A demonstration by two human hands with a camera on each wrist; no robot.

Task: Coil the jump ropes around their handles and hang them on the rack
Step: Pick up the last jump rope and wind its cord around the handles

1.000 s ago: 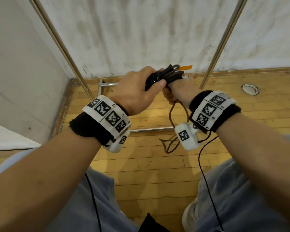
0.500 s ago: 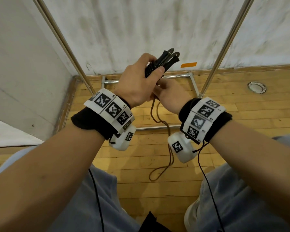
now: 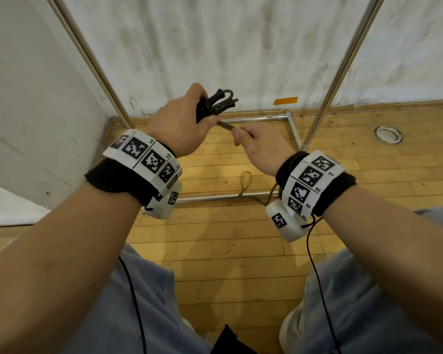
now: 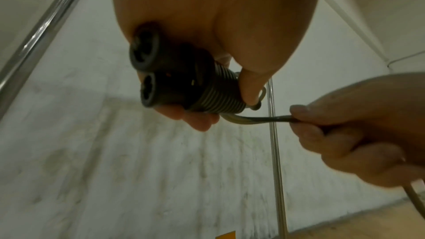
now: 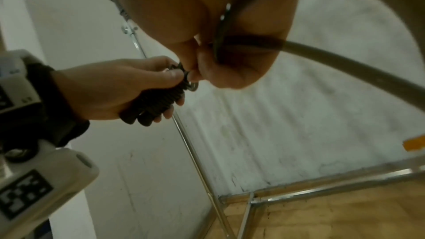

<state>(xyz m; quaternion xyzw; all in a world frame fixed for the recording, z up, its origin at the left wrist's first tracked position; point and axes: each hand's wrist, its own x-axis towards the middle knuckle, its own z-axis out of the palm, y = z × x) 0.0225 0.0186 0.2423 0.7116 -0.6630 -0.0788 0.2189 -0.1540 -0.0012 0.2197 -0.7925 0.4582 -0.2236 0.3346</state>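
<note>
My left hand (image 3: 182, 123) grips two black jump-rope handles (image 4: 161, 72) held side by side, with brownish rope coiled in tight turns (image 4: 216, 94) around them. The handles' tips (image 3: 220, 100) stick out past my fingers. My right hand (image 3: 258, 144) pinches the free stretch of rope (image 4: 260, 119) just right of the coil and holds it taut. The rest of the rope passes through my right palm (image 5: 220, 43); its tail loop (image 3: 246, 182) lies on the floor below. The rack's metal poles (image 3: 343, 65) rise on both sides.
The rack's base frame (image 3: 256, 120) lies on the wooden floor against a white wall. A second pole (image 3: 87, 52) slants up at the left. An orange tape mark (image 3: 285, 100) is on the wall; a round metal floor fitting (image 3: 388, 134) is at right.
My right hand came out from beside the handles and pulled the rope out to the right. The hanging slack has shortened; its loop now lies by the rack's front bar.
</note>
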